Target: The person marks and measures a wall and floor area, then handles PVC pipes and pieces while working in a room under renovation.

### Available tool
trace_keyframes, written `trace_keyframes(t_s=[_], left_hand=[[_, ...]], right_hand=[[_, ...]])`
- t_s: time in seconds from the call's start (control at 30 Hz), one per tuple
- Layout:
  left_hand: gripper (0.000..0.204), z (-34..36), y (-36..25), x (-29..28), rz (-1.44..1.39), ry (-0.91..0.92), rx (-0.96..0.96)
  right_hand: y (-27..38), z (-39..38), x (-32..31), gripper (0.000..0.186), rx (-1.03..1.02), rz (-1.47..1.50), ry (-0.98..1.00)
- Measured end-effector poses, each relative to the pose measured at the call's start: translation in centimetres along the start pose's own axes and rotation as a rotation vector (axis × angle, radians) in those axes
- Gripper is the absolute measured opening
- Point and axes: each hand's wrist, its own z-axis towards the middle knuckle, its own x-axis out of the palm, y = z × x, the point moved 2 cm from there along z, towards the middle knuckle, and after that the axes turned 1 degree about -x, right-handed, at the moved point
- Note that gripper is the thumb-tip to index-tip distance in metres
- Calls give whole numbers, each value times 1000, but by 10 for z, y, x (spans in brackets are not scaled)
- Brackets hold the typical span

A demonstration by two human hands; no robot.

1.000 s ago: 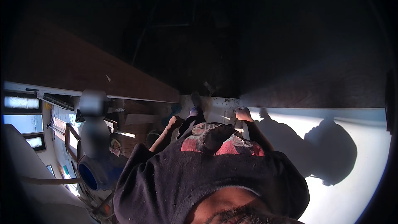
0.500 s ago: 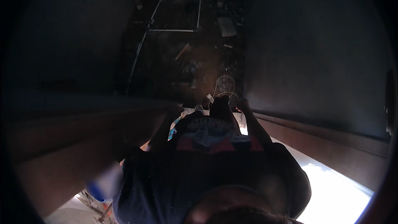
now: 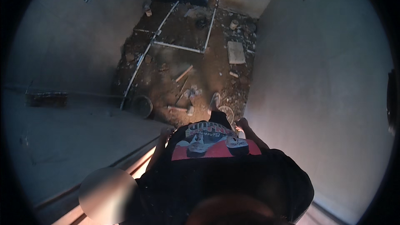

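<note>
Head view shows the left hand (image 3: 166, 131) and right hand (image 3: 241, 124) well apart at the person's sides; the dim light leaves me unable to tell whether either grips anything. Ahead of the left hand, a mallet-like tool (image 3: 180, 109) lies on the dirt floor (image 3: 210, 71); a pale loop (image 3: 231, 111) lies near the right hand, beside the forward foot (image 3: 215, 100). Walking into this littered room seems the step in hand; the next move likely calls for careful footing around loop, stick (image 3: 184, 73) and white pipes (image 3: 178, 47).
</note>
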Motion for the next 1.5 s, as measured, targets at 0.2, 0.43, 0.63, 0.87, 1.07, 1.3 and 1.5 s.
trace_keyframes(t_s=[0.2,0.43,0.63,0.87,1.07,1.3,1.5], left_hand=[[24,156,-22,44,315,76,91],[31,324,-120,82,596,34,143],[47,356,-222,92,400,248,-93],[78,423,-275,102,-75,356,-590],[70,500,-320,79,128,346,-570],[74,546,-380,63,61,462,-667],[71,550,-418,61,-202,422,-583]], right_hand=[[56,175,-100,31,-571,-960,123],[171,258,-255,25,-545,-658,-219],[168,341,-284,26,-369,-342,-186],[146,416,-265,25,-446,-476,-28],[274,443,-319,16,-620,-1083,-35],[416,535,-358,21,-907,-957,-187],[534,562,-398,20,-909,-311,-282]])
